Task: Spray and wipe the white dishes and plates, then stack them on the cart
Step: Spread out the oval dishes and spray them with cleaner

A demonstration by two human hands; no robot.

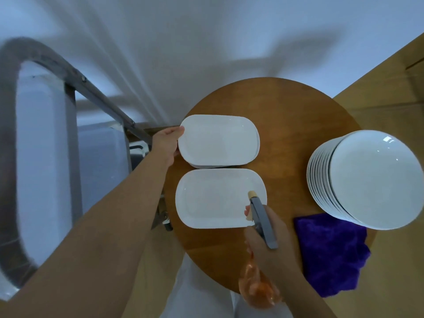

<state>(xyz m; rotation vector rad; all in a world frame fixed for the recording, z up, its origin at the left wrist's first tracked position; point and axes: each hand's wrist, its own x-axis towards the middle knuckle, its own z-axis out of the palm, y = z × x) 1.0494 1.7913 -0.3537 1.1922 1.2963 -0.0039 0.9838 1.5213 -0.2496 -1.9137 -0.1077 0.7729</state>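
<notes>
A round wooden table (286, 115) carries a short stack of white oblong dishes (218, 141) at its far left. My left hand (166, 143) grips the left end of that stack's top dish. A single oblong dish (211, 198) lies nearer to me. Over its right corner my right hand (266, 235) holds an orange spray bottle (257, 288) by its grey trigger head (261, 221), nozzle aimed at the dish. A tall stack of round white plates (371, 177) stands at the right. A purple cloth (332, 253) lies in front of it.
A metal cart (68, 92) with a grey handle frame stands to the left of the table, against a white wall. Light wooden flooring (390, 88) shows at the right. My white clothing is visible below the table edge.
</notes>
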